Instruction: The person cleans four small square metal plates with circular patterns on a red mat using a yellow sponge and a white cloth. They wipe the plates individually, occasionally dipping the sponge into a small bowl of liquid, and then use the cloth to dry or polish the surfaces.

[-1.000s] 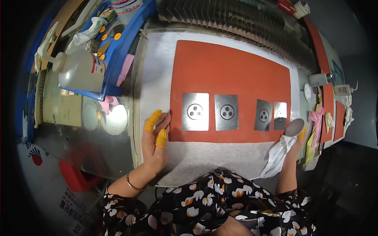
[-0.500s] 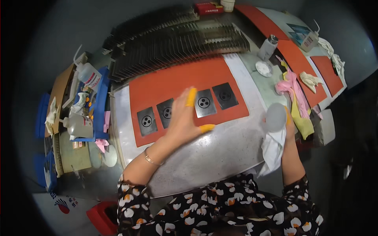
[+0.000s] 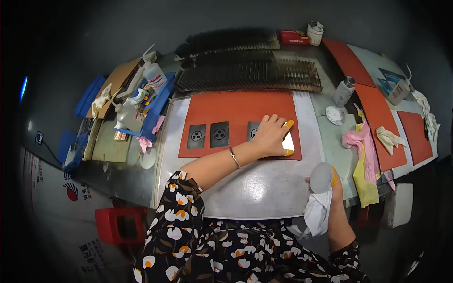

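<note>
Metal plates (image 3: 219, 140), flat grey rectangles with dark three-dotted circles, are lying along a smooth orange-red mat (image 3: 236, 107). The left hand's (image 3: 270, 136) fingers (two wearing yellow caps (image 3: 289, 124)) are gripping the rightmost plate (image 3: 289, 143) by its edges, while the right hand's (image 3: 336, 188) are clutching a rounded grey pad (image 3: 321, 177) and crumpled white cloth (image 3: 318, 212). Unlike a moment ago, the left hand is reaching past the middle plates.

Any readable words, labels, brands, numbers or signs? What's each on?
Wording not transcribed; print shows on:
Red box: pale characters.
Upper-left bottle: red-marked label, too small to read.
Right bottle: label, too blurred.
Pale surface, lower left: dark characters, red-and-dark fan emblem.
Dark plates: ring-and-three-dots mark, no words visible.
</note>
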### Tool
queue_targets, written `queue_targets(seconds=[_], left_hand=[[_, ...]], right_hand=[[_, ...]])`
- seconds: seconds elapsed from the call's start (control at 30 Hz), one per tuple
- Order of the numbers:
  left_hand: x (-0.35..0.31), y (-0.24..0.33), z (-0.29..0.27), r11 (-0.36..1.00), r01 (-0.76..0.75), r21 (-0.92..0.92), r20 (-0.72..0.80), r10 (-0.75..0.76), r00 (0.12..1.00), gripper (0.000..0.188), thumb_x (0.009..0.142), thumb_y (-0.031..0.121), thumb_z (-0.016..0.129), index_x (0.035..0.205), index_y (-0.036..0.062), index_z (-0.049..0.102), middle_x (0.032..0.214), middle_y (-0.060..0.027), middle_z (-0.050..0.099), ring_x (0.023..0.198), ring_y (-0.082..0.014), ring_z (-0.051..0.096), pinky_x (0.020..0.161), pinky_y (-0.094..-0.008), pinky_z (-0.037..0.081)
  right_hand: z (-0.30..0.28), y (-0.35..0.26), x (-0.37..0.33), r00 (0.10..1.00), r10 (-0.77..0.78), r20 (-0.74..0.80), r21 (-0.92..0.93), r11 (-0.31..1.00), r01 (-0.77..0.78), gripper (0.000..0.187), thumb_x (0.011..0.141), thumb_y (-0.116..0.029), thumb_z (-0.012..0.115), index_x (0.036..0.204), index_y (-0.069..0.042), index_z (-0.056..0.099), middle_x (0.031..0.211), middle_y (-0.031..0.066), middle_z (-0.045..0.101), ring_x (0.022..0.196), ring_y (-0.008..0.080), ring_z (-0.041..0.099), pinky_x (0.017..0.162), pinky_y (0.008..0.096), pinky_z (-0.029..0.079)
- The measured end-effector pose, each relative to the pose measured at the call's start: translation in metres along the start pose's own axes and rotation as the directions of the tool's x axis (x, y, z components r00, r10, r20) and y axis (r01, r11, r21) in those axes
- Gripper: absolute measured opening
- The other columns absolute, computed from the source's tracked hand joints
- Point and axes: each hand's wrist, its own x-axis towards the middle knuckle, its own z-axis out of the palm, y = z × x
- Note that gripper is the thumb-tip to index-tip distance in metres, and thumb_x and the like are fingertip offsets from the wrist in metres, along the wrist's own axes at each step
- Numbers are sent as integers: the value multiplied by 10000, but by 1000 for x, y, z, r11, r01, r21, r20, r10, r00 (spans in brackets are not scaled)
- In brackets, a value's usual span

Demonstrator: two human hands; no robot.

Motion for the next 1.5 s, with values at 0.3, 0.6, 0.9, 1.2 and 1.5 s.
queue_targets(seconds=[0.3,0.6,0.9,1.2,1.5], left_hand=[[-214,-77,-11,-21,15,-1000,23,-467,884,776,759,453,630,1340,14,363,1212,-152,523,1122,-234,517,983,-379,393],[-199,-124,-18,-71,-40,-997,-8,-398,917,828,717,507,673,1309,3,386,1268,-185,483,1165,-267,491,1012,-404,377],[-102,4,21,443,-26,-896,94,247,965,856,655,145,775,1367,39,312,1417,-139,272,1318,-265,264,1088,-390,228],[-55,-50,-3,953,-67,-296,42,83,996,1118,520,475,826,1385,33,272,1461,-192,203,1327,-370,222,1083,-458,199],[9,-83,6,985,170,-30,244,-158,957,1021,566,340,834,1388,60,297,1247,-144,386,1172,-330,363,1017,-415,308]], right_hand=[[26,6,50,977,211,-13,257,945,-201,268,925,-254,432,1020,-16,511,955,117,562,882,258,583,891,582,469],[64,-5,73,994,66,-92,114,992,-55,314,934,-311,433,1003,-22,533,880,91,597,801,301,625,836,449,518],[-21,-6,10,995,-100,-3,118,988,100,353,951,-297,408,1095,8,510,938,169,614,809,404,638,634,446,569],[-24,-5,-14,950,-284,-130,-75,958,277,274,921,-287,519,1044,-43,533,842,64,600,767,219,649,638,289,527],[-28,-7,-14,972,-229,-61,-153,964,218,229,931,-242,511,1029,-37,542,853,31,591,738,160,628,676,284,524]])
